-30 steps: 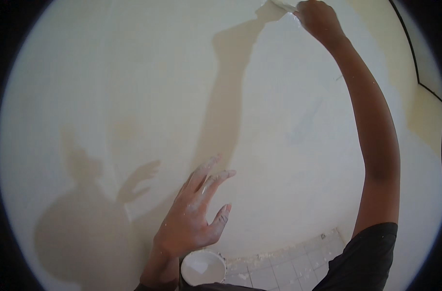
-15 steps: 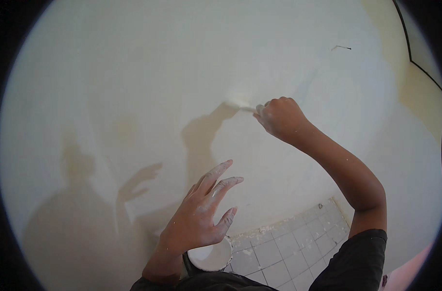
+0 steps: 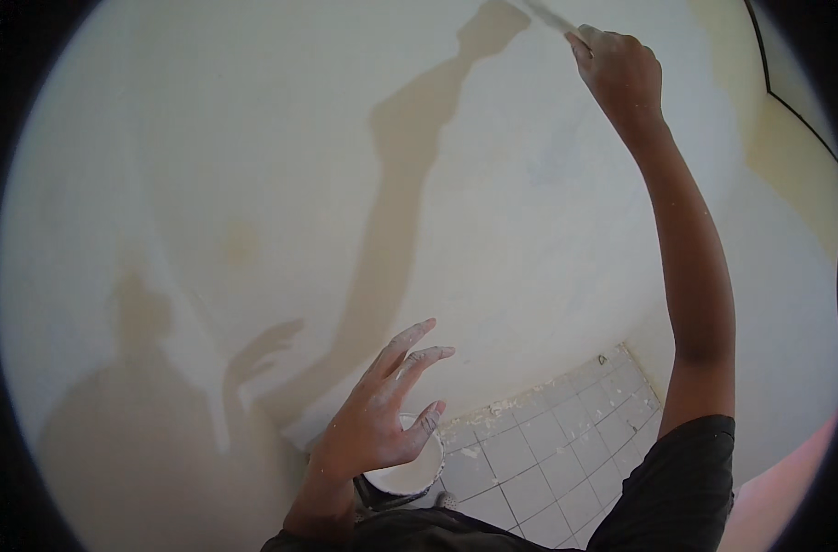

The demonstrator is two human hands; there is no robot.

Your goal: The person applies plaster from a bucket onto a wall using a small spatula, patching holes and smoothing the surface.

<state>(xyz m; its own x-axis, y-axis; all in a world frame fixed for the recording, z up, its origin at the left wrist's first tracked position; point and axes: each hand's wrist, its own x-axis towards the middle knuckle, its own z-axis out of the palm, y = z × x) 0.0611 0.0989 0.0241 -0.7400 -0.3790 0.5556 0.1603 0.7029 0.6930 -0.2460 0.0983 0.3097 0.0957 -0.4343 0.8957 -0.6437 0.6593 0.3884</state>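
Note:
My right hand (image 3: 621,74) is raised high at the upper right and grips the handle of a flat putty knife (image 3: 548,17), whose pale blade lies against the cream wall (image 3: 253,184). My left hand (image 3: 382,414) hovers low in the middle, dusted white, fingers spread and holding nothing. It is close to the wall but I cannot tell if it touches. Just below it stands a small white bucket (image 3: 419,474) of pale paste on the floor.
White tiled floor (image 3: 566,442) shows at the lower right where the wall meets it, with crumbs of plaster along the joint. A black cable (image 3: 787,101) runs down the wall corner at the upper right. Shadows of my arms and head fall on the wall.
My right hand swept from high on the wall down to mid-height and has gone back up to the top right. The left hand stayed spread in place.

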